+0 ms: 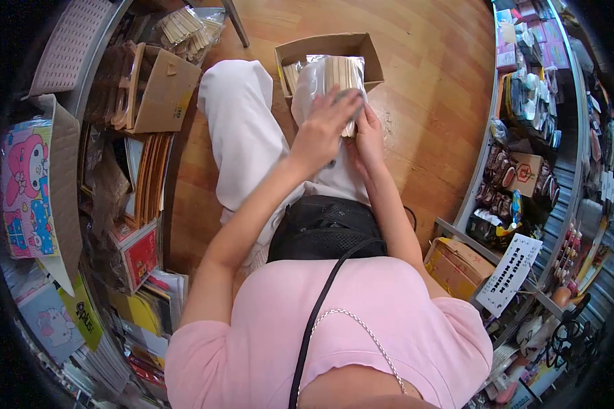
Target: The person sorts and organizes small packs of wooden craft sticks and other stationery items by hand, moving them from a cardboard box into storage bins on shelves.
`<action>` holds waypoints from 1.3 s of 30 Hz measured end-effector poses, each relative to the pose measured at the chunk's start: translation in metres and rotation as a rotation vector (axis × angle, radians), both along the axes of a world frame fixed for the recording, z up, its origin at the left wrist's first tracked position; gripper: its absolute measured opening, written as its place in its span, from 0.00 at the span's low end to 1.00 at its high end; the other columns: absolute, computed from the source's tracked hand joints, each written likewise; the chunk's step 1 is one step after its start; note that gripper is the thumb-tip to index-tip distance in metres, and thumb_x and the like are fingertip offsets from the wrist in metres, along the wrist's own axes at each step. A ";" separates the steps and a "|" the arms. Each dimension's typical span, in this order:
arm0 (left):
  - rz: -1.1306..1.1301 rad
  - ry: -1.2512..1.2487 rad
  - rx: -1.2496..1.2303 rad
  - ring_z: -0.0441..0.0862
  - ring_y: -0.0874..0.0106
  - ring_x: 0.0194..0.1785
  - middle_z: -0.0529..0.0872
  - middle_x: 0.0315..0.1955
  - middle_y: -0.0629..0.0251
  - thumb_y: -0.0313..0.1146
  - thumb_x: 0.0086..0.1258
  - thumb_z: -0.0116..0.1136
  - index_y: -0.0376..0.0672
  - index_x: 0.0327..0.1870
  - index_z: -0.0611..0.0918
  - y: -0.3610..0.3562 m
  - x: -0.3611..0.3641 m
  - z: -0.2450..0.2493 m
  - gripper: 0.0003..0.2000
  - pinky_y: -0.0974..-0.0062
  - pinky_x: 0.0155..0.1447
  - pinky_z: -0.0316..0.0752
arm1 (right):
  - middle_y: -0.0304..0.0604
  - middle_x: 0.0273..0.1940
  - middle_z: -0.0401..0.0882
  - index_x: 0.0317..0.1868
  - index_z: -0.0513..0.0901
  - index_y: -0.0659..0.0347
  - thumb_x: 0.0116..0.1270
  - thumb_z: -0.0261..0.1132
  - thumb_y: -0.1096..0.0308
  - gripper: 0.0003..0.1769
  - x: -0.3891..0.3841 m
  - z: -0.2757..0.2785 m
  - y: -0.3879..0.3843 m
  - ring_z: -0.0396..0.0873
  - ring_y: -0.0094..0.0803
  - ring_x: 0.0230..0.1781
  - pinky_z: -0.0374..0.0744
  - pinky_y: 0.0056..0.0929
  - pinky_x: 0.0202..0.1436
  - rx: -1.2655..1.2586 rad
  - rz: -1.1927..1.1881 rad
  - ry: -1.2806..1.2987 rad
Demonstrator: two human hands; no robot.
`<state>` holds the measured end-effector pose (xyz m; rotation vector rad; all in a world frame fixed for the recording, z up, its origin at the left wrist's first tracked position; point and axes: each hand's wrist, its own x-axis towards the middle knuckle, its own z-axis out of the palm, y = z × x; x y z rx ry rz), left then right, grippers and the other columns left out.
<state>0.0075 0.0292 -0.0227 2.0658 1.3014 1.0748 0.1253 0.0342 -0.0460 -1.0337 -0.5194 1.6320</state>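
Observation:
A clear plastic bag of flat wooden craft sticks (pixel 338 71) is held up over my lap, in front of an open cardboard box (pixel 375 61). My right hand (pixel 370 140) grips its right edge, thumb at the side and the other fingers hidden behind. Across the front of the bag lies my left hand (pixel 324 129), its fingers stretched out and blurred by motion. More pale sticks (pixel 292 76) show inside the box, left of the bag.
Crowded shelves run along both sides. On the left are a cardboard box (pixel 164 92), bagged wooden sticks (pixel 184 27) and frames (pixel 153 177). A lettered white sign (pixel 509 275) and a carton (pixel 457 267) are at right. Wooden flooring (pixel 430 88) lies between.

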 end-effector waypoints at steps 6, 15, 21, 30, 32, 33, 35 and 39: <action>-0.241 0.118 0.103 0.58 0.58 0.69 0.70 0.61 0.66 0.23 0.61 0.45 0.46 0.56 0.75 0.060 0.003 -0.001 0.21 0.59 0.70 0.53 | 0.43 0.50 0.75 0.56 0.70 0.64 0.74 0.43 0.65 0.17 -0.005 0.005 -0.003 0.74 0.26 0.50 0.77 0.27 0.50 0.046 0.048 -0.180; -0.028 0.117 0.063 0.64 0.62 0.66 0.71 0.60 0.66 0.25 0.63 0.46 0.50 0.59 0.73 0.051 -0.004 -0.011 0.21 0.62 0.66 0.62 | 0.42 0.46 0.78 0.53 0.72 0.64 0.72 0.49 0.66 0.14 -0.002 0.005 0.003 0.78 0.27 0.43 0.78 0.27 0.47 -0.059 -0.043 0.062; -0.148 0.017 -0.050 0.63 0.60 0.67 0.73 0.59 0.65 0.24 0.62 0.45 0.47 0.55 0.76 -0.012 -0.008 0.009 0.19 0.60 0.68 0.59 | 0.42 0.47 0.78 0.53 0.73 0.65 0.71 0.50 0.68 0.15 0.001 0.010 0.000 0.77 0.25 0.44 0.76 0.24 0.49 -0.057 -0.030 0.033; 0.011 -0.025 0.041 0.62 0.58 0.66 0.73 0.58 0.62 0.25 0.61 0.48 0.46 0.52 0.78 0.095 -0.001 -0.012 0.17 0.59 0.69 0.56 | 0.41 0.45 0.78 0.56 0.70 0.66 0.73 0.48 0.66 0.17 0.001 0.008 0.000 0.78 0.25 0.42 0.77 0.25 0.47 -0.036 0.082 -0.010; -0.073 -0.010 0.014 0.66 0.61 0.64 0.75 0.56 0.62 0.26 0.62 0.48 0.47 0.53 0.77 0.053 0.001 -0.001 0.17 0.61 0.67 0.59 | 0.40 0.43 0.78 0.53 0.72 0.65 0.72 0.48 0.67 0.15 0.003 0.005 0.003 0.78 0.25 0.41 0.77 0.25 0.46 -0.064 0.041 0.101; -0.123 0.013 -0.013 0.67 0.62 0.64 0.76 0.56 0.62 0.26 0.62 0.49 0.47 0.53 0.77 0.030 0.002 0.001 0.17 0.61 0.67 0.60 | 0.40 0.43 0.78 0.53 0.72 0.65 0.72 0.48 0.67 0.15 0.005 0.005 0.004 0.78 0.25 0.41 0.77 0.25 0.46 -0.066 0.038 0.107; -0.098 0.018 0.005 0.68 0.62 0.63 0.75 0.56 0.62 0.25 0.61 0.49 0.46 0.53 0.77 -0.007 0.005 0.004 0.17 0.62 0.66 0.61 | 0.39 0.42 0.78 0.51 0.73 0.64 0.72 0.48 0.68 0.13 0.008 0.008 0.002 0.78 0.25 0.39 0.78 0.25 0.44 -0.101 0.029 0.036; -0.101 0.069 0.076 0.70 0.60 0.61 0.76 0.56 0.63 0.24 0.60 0.50 0.43 0.52 0.77 -0.003 0.009 0.004 0.17 0.62 0.65 0.62 | 0.38 0.40 0.78 0.50 0.73 0.65 0.70 0.49 0.69 0.13 0.008 0.003 -0.003 0.77 0.22 0.38 0.77 0.21 0.38 -0.069 0.015 0.015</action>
